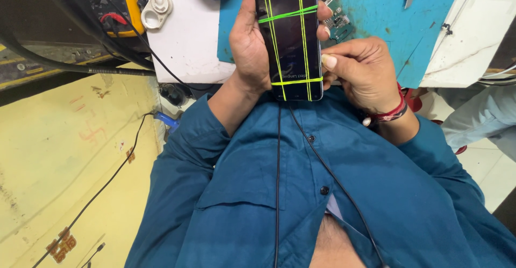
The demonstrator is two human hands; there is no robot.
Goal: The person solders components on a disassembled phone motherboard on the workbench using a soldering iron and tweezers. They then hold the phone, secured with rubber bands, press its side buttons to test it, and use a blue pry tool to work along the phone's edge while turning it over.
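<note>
item: dark smartphone [290, 37], bound with yellow-green rubber bands [287, 14], held above blue mat [387, 26]. left hand [250, 42] wrapped its edge; right hand [365, 72] fingers pinched the lower side (judged: steady grip, bands kept even).

A: Teal button-up shirt [344, 193], dark buttons down the front, sleeves pushed up!
B: And a red-and-black thread bracelet [388, 115] on the right wrist, just above that shirt's cuff.
</note>
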